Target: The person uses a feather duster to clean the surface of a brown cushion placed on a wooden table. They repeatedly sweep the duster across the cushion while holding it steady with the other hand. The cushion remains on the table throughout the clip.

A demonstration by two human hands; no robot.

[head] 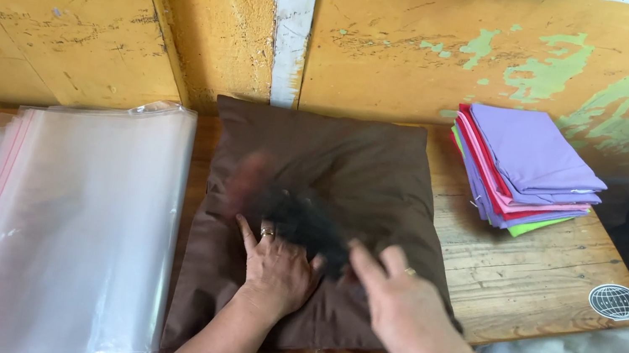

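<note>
Both hands flat, unclenched on brown cushion; left hand; right hand; dark blurred thing between, unidentifiable

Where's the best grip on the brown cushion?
Probably the two near corners of the cushion, coming from the near edge: it lies flat, overhanging the table there. The left hand and right hand already rest on its near half.

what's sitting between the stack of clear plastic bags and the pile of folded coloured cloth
In the head view, a brown cushion lies between them on the wooden table, with both hands pressing on it.
</note>
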